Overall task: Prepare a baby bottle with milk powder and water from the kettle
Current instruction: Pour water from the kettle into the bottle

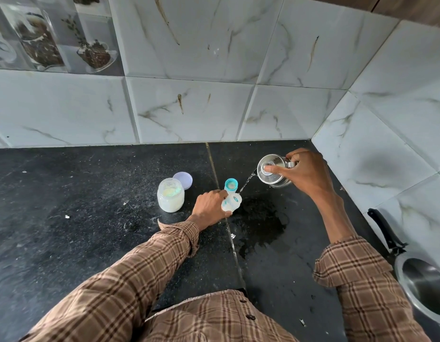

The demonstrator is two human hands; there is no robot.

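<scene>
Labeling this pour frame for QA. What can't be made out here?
- Fill level in the baby bottle: head view, left hand wraps it.
- Kettle handle and contents: right hand and lid cover them.
- Steel pan: cut off by the right edge.
- Whether the stream fully enters the bottle: too small; a wet patch lies beside it.
- Powder jar label: unreadable.

A dark stone counter (90,206) with a wet patch (259,223)

On it stand a jar (170,198), its lid (183,180) just behind, a teal cap (231,185) — and a pan (423,285) at the right edge.
</scene>
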